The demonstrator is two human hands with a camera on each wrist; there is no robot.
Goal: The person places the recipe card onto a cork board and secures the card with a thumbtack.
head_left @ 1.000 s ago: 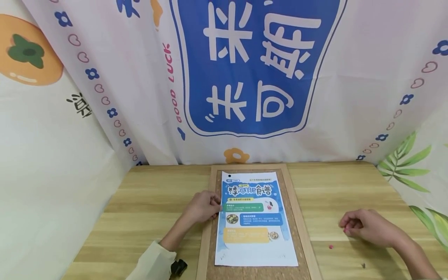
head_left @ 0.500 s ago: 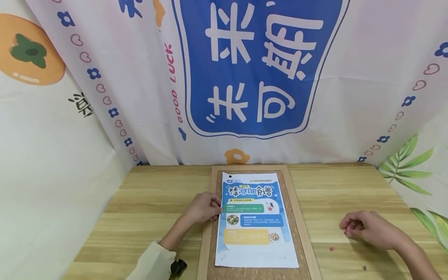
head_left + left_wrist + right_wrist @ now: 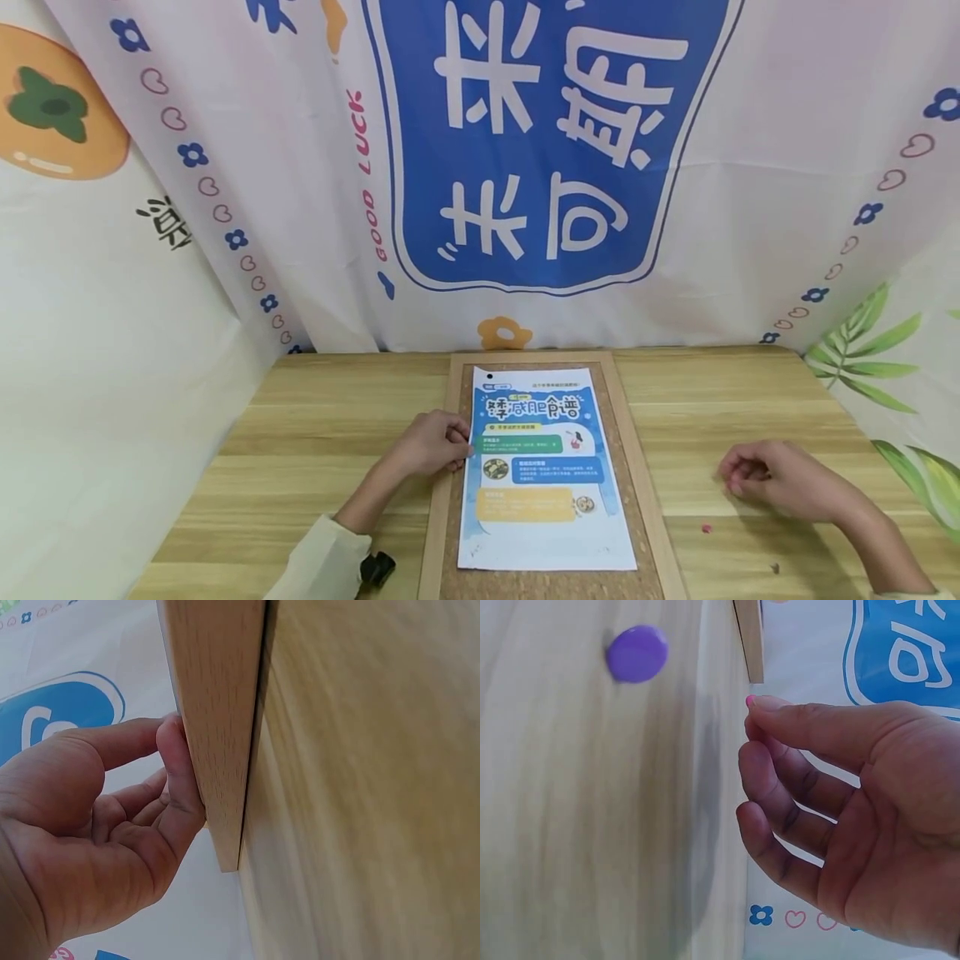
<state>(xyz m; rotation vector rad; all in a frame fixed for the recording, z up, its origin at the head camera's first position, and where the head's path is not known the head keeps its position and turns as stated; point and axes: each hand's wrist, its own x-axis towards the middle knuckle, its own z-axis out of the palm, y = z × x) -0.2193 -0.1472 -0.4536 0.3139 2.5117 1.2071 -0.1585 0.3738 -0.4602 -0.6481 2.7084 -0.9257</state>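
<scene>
A printed sheet of paper [image 3: 547,546] lies on a cork board [image 3: 555,586] with a wooden frame [image 3: 217,712]. At the sheet's left edge, the thumb and a bent finger of my left hand [image 3: 432,444] come together over the frame, pinching the edge. My right hand [image 3: 787,479] is raised over the table to the right of the board. Its thumb and index finger pinch a small pink thumbtack [image 3: 750,700], mostly hidden by the fingertips; the other fingers curl loosely. In the right wrist view a round purple thumbtack [image 3: 637,653] lies on the table.
The wood-grain table [image 3: 337,400] carries a small pink piece [image 3: 707,528] and a dark piece [image 3: 776,568] below the right hand. A black dot [image 3: 490,376] marks the sheet's top left corner. A printed cloth [image 3: 720,250] hangs right behind the table.
The head view has shifted slightly. My right hand has risen a little, still pinching the pink thumbtack. The left hand has stayed at the sheet's left edge.
</scene>
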